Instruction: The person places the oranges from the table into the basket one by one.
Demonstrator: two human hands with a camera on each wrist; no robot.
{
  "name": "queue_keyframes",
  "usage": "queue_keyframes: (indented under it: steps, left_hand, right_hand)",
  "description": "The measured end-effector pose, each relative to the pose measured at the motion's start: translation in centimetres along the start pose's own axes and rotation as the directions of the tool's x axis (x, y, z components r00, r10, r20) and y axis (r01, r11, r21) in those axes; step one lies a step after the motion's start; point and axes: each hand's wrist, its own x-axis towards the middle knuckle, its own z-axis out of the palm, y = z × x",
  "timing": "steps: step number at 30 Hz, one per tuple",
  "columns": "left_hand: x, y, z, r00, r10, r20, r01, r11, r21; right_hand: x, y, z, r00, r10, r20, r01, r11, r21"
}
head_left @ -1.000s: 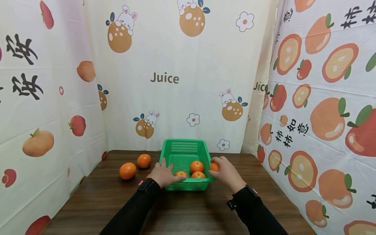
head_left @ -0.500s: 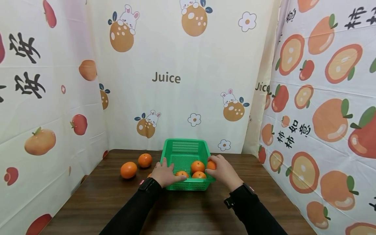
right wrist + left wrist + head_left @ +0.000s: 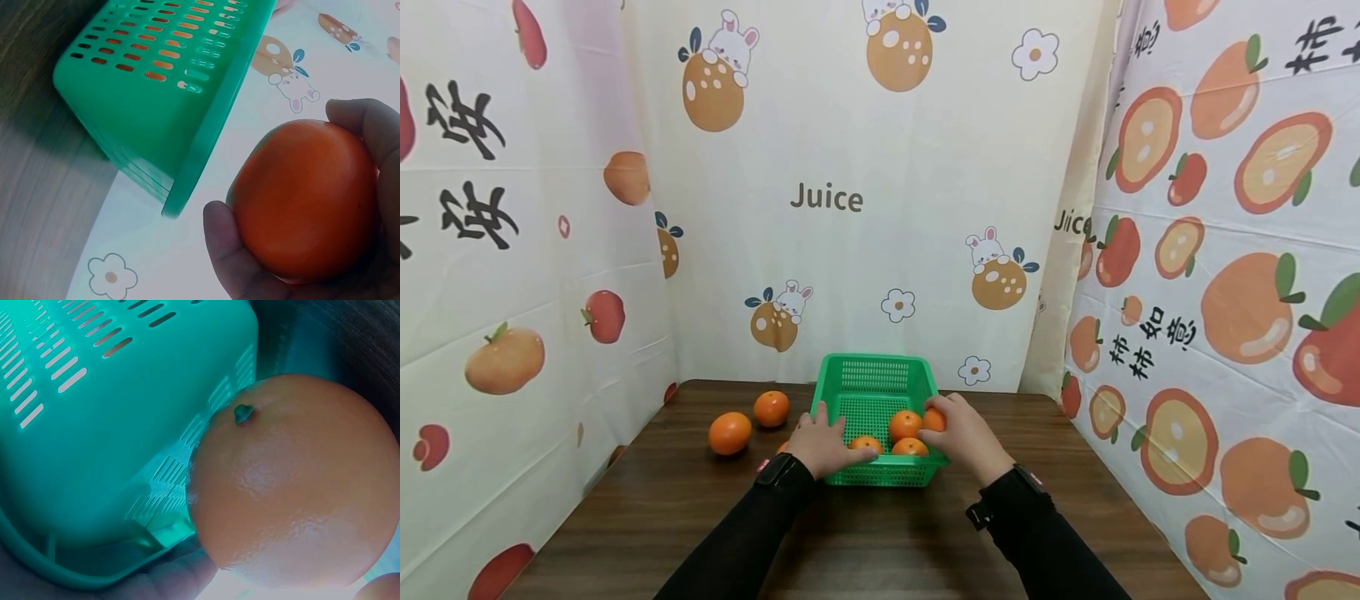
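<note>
your right hand (image 3: 964, 433) curled around an orange (image 3: 934, 419) at the green basket's (image 3: 872, 372) right rim, your left hand (image 3: 822, 443) resting flat-fingered on its left rim, three oranges inside, two more oranges (image 3: 730, 432) left on the wooden table (image 3: 865, 542)

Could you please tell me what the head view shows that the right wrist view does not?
Only the head view shows the left hand resting on the basket's left rim, three oranges inside the basket, two loose oranges on the table to the left, and the word Juice on the backdrop. Only the right wrist view shows, close up, the fingers curled round the held orange and the basket's slotted outer wall. Both show the green basket, the right hand gripping an orange at its right rim, and the printed backdrop.
</note>
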Motion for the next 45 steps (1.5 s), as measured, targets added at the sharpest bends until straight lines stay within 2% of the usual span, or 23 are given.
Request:
queue_keyframes:
  steps: [12, 19, 33, 39, 45]
  left_hand:
    - [-0.4, -0.1, 0.0, 1.000, 0.001, 0.001, -0.001, 1.000, -0.028]
    - [0.0, -0.1, 0.3, 1.000, 0.003, -0.006, -0.003, 1.000, -0.018]
    - [-0.3, 0.0, 0.0, 1.000, 0.010, -0.012, -0.010, 1.000, -0.007]
    - [-0.2, 0.0, 0.0, 1.000, 0.013, -0.015, -0.013, 1.000, 0.010]
    - [-0.2, 0.0, -0.2, 1.000, 0.013, -0.009, -0.013, 1.000, 0.003]
  right_hand:
    - [0.5, -0.4, 0.8, 1.000, -0.003, 0.012, 0.002, 1.000, 0.031]
    - [0.6, -0.4, 0.9, 0.999, -0.003, 0.035, 0.001, 0.999, 0.046]
    - [0.9, -1.0, 1.6, 0.998, -0.009, 0.057, 0.007, 0.999, 0.041]
    - [1.2, -1.1, 2.5, 0.998, -0.055, 0.027, 0.054, 0.998, 0.019]
    - [1.5, -1.3, 2.9, 0.998, -0.065, -0.005, 0.066, 0.996, 0.059]
